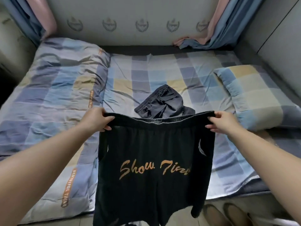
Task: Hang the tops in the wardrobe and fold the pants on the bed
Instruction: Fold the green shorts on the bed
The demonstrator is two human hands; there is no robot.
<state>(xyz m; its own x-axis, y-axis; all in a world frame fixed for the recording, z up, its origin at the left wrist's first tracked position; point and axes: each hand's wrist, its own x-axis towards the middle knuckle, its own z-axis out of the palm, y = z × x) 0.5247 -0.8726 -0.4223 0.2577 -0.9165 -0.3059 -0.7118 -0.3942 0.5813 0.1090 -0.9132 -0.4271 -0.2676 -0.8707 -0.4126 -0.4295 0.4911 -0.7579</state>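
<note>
From the head camera, the left hand [97,119] and the right hand [224,121] each have their grip curled round an end of the waistband of the black shorts [153,168], which hang spread out in the air over the near edge of the bed [141,75], orange lettering facing the camera. A second dark garment [162,103] lies crumpled near the bed's middle, just behind the waistband, between a folded quilt [53,88] along the left edge and a pillow [254,93] at the right edge.
</note>
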